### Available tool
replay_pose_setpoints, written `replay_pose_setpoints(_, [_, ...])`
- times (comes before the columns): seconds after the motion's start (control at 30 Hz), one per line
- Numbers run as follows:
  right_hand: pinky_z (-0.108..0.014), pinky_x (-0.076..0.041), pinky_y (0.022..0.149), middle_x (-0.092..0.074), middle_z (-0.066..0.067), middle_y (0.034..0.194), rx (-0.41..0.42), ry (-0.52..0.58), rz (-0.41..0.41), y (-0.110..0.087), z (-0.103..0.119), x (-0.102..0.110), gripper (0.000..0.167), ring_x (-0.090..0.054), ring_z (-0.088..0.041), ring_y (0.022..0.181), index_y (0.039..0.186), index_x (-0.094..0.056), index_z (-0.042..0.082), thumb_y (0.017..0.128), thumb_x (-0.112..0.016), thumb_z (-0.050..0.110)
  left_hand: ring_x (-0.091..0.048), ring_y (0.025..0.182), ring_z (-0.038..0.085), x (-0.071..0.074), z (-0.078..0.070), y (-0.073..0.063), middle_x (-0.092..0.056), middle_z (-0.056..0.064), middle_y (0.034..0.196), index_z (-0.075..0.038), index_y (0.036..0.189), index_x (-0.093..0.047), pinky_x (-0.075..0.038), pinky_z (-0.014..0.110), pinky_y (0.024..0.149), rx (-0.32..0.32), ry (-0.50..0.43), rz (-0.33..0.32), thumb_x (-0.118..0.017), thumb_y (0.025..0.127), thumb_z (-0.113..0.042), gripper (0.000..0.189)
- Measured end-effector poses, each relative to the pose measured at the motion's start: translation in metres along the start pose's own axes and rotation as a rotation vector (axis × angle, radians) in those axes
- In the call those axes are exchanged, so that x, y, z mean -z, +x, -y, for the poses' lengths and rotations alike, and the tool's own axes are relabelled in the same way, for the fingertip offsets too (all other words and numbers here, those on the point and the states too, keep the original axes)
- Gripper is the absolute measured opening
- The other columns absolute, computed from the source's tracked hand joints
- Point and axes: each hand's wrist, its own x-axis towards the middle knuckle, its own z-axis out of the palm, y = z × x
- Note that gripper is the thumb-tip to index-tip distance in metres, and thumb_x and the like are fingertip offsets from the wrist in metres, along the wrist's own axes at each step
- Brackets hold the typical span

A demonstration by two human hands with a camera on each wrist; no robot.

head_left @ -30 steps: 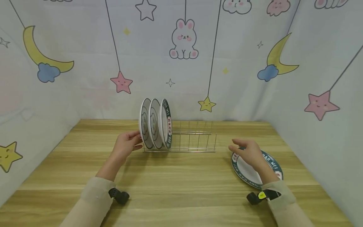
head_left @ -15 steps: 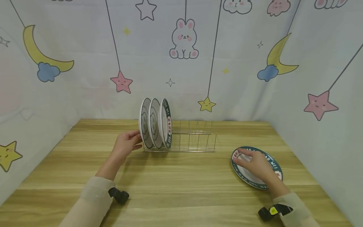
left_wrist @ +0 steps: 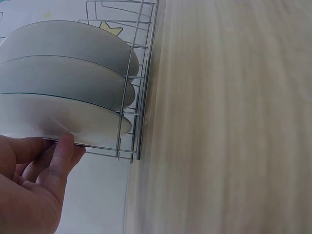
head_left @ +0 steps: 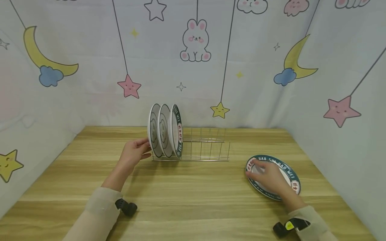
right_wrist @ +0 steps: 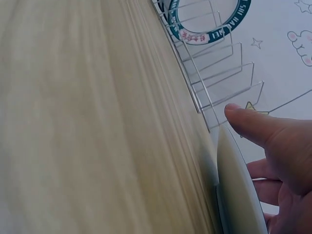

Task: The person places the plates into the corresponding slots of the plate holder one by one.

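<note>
In the head view, a white plate with a green lettered rim [head_left: 287, 167] lies on the table at the right. My right hand [head_left: 272, 179] is over it, thumb and fingers spread apart; in the right wrist view the thumb [right_wrist: 253, 124] extends past the plate's edge [right_wrist: 239, 185]. A wire dish rack [head_left: 208, 150] stands at the back with three plates [head_left: 178, 130] upright in its left end. My left hand [head_left: 132, 154] holds that end of the rack, its thumb [left_wrist: 61, 156] right at the outermost plate's back [left_wrist: 73, 117].
The wooden table [head_left: 187, 197] reaches back to a patterned cloth wall [head_left: 253, 100], with cloth on both sides too. Bare wire slots fill the rack's right part. A small black camera [head_left: 126, 207] is strapped to each wrist.
My right hand has come back from the plate's far edge, lower and toward me, over the plate. My left hand and the racked plates have stayed put.
</note>
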Motion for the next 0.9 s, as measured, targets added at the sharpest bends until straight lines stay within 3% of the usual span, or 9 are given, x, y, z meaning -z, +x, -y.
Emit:
replay_pose_setpoints(0.2, [-0.059, -0.043, 0.101, -0.059, -0.020, 0.132, -0.012, -0.041, 0.007, 0.004, 0.002, -0.006, 0.078, -0.050, -0.043, 0.126, 0.133, -0.059, 0.000, 0.079, -0.079, 0.051, -0.054, 0.125, 0.035, 0.000, -0.001, 0.000, -0.053, 0.025, 0.137, 0.008, 0.141, -0.047, -0.057, 0.032, 0.087, 0.004, -0.001, 0.001, -0.046, 0.106, -0.010, 0.039])
replay_pose_setpoints(0.43, [-0.070, -0.045, 0.086, -0.057, -0.017, 0.136, -0.043, -0.130, 0.050, 0.003, 0.006, -0.008, 0.081, -0.051, -0.042, 0.125, 0.136, -0.061, 0.011, 0.073, -0.081, 0.057, -0.053, 0.125, 0.035, -0.001, -0.001, -0.001, -0.053, 0.025, 0.137, 0.008, 0.141, -0.047, -0.057, 0.032, 0.088, 0.007, 0.000, 0.005, -0.046, 0.106, -0.010, 0.040])
replay_pose_setpoints(0.53, [-0.068, -0.046, 0.084, -0.059, -0.013, 0.135, -0.015, -0.123, 0.036, 0.002, 0.007, -0.009, 0.074, -0.053, -0.041, 0.123, 0.133, -0.063, 0.010, 0.073, -0.084, 0.048, -0.053, 0.125, 0.035, -0.002, -0.001, 0.000, -0.053, 0.025, 0.138, 0.008, 0.141, -0.047, -0.057, 0.032, 0.088, 0.006, 0.005, 0.007, -0.046, 0.106, -0.010, 0.040])
replay_pose_setpoints(0.73, [-0.053, -0.051, 0.092, -0.069, -0.011, 0.118, 0.061, -0.041, -0.022, 0.002, 0.008, -0.011, 0.048, -0.062, -0.033, 0.111, 0.119, -0.072, 0.006, 0.074, -0.083, 0.019, -0.053, 0.125, 0.036, -0.002, 0.000, 0.001, -0.052, 0.025, 0.138, 0.008, 0.142, -0.046, -0.057, 0.032, 0.088, 0.005, 0.002, 0.008, -0.045, 0.106, -0.010, 0.040])
replay_pose_setpoints(0.9, [-0.047, -0.055, 0.083, -0.074, -0.008, 0.102, 0.069, -0.057, -0.099, 0.003, 0.010, -0.014, 0.031, -0.066, -0.023, 0.094, 0.104, -0.079, 0.010, 0.072, -0.080, 0.010, -0.053, 0.125, 0.035, -0.001, 0.000, 0.001, -0.053, 0.024, 0.137, 0.007, 0.141, -0.047, -0.057, 0.033, 0.088, 0.005, 0.006, 0.001, -0.045, 0.106, -0.010, 0.039])
